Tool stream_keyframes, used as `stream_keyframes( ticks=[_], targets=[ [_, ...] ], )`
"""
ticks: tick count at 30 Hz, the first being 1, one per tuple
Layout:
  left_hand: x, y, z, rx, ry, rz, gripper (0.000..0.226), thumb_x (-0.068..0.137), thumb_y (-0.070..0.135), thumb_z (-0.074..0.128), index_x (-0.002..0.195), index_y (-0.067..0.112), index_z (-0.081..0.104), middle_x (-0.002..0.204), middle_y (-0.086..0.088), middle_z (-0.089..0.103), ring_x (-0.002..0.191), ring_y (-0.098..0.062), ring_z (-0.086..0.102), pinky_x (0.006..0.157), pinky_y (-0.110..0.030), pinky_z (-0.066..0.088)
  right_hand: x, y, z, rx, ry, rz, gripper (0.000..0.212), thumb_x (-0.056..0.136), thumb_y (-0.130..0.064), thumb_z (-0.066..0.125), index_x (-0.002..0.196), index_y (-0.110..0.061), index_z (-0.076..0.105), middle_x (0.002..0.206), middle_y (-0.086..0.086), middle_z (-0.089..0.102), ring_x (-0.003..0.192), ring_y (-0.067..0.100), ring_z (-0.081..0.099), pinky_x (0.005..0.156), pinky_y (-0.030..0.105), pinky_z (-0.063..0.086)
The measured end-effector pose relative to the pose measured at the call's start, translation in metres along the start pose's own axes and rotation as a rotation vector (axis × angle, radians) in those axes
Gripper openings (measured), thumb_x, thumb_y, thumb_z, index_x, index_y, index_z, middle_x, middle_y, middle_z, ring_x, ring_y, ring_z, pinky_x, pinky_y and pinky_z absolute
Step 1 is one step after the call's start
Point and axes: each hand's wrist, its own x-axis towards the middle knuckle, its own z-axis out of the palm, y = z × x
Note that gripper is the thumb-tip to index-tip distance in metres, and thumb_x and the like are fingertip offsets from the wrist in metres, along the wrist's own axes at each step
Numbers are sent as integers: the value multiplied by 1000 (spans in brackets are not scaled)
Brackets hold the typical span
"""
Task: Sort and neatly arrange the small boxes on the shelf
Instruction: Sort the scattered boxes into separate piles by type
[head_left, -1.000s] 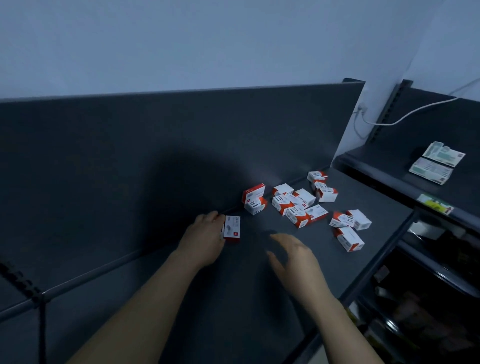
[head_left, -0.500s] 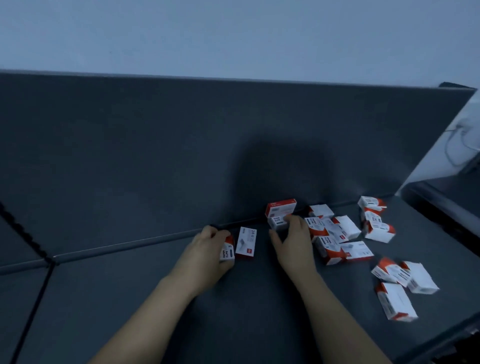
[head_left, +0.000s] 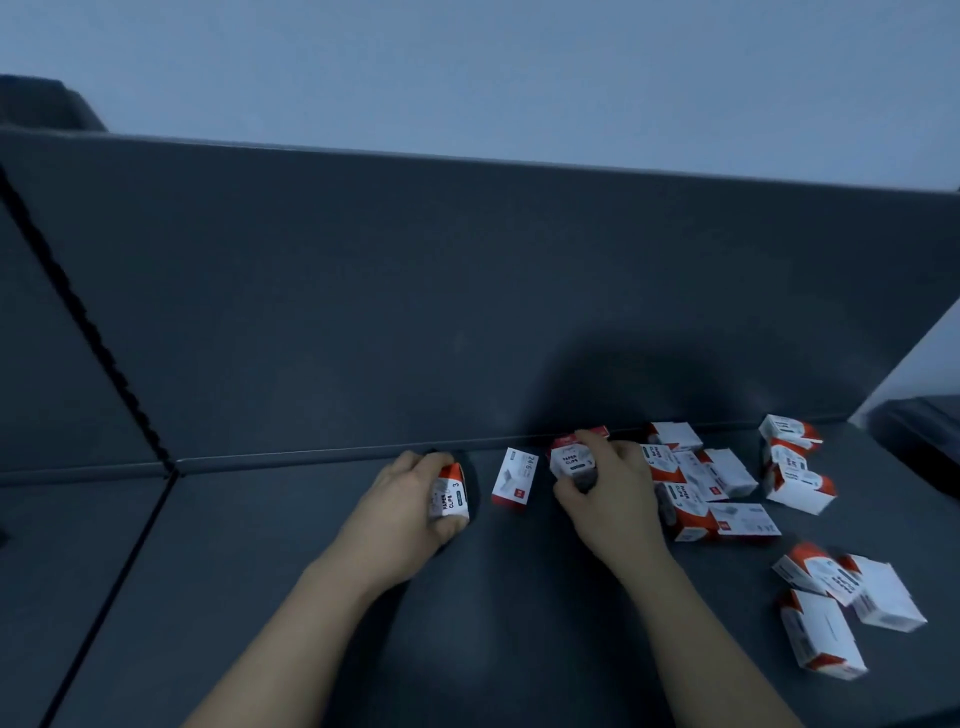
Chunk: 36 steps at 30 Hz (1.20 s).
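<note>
Dark grey shelf (head_left: 260, 597) holds small red-and-white cardboard boxes (head_left: 744, 519) scattered right, while left hand (head_left: 400, 499) and right hand (head_left: 613, 493) each clasp one paper-clip box (head_left: 448, 493), red ends toward the back panel (head_left: 467, 312).

far-right boxes (head_left: 826, 629): blurred | red box (head_left: 598, 432): mostly hidden by right hand (head_left: 608, 493)

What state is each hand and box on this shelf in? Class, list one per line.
Left hand: grips left box, label showing.
Right hand: grips right box.
Middle box: lying untouched between the hands.
Scattered boxes: jumbled, unsorted.
</note>
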Motion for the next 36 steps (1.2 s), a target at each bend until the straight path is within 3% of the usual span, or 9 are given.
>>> stream_keyframes(
  ticks=[4, 10, 15, 18, 23, 28, 36],
  targets=[
    [-20, -6, -17, -20, 46, -12, 61, 82, 38, 70, 135, 29, 42, 117, 11, 45, 114, -11, 45, 95, -25, 42, -18, -32, -1, 68, -16, -83, 58, 80, -23, 66, 135, -27, 47, 127, -2, 38, 116, 14, 41, 95, 24, 37],
    [-75, -37, -65, -32, 139, -63, 61, 82, 37, 69, 136, 31, 41, 115, 17, 41, 115, -10, 44, 97, -28, 42, -57, -110, 27, 184, -93, -210, 59, 77, -15, 63, 133, -27, 47, 122, -12, 36, 111, 7, 43, 86, 16, 35],
    [-139, -82, -120, 10, 217, -134, 57, 81, 35, 69, 132, 31, 43, 110, 17, 39, 107, -9, 47, 89, -20, 40, -102, -186, 67, 243, -137, -333, 63, 73, -8, 64, 133, -21, 48, 118, -12, 38, 111, 7, 46, 90, 14, 32],
    [-177, -111, -151, 30, 260, -191, 58, 77, 34, 72, 128, 29, 45, 115, 15, 36, 102, -7, 51, 87, -19, 42, -133, -224, 94, 308, -177, -397, 63, 73, -6, 64, 132, -21, 49, 119, -11, 43, 107, 9, 50, 87, 14, 39],
    [-243, -165, -199, 68, 309, -295, 64, 76, 29, 72, 132, 29, 42, 128, 13, 33, 111, -12, 50, 89, -21, 42, -182, -285, 145, 353, -257, -470, 63, 74, -1, 61, 134, -16, 48, 121, -7, 43, 103, 6, 50, 82, 2, 36],
    [-283, -205, -238, 128, 327, -398, 58, 76, 27, 71, 127, 27, 43, 128, 9, 35, 108, -19, 53, 82, -30, 49, -213, -330, 181, 325, -369, -472, 67, 80, -4, 61, 141, -17, 38, 128, -11, 37, 103, -1, 45, 79, -5, 32],
    [-272, -243, -269, 193, 391, -436, 57, 78, 38, 73, 127, 23, 49, 124, 6, 44, 108, -18, 52, 81, -28, 44, -206, -367, 214, 308, -412, -451, 58, 80, -22, 72, 133, -28, 47, 107, -16, 42, 92, -5, 48, 73, 0, 36]
  ],
)
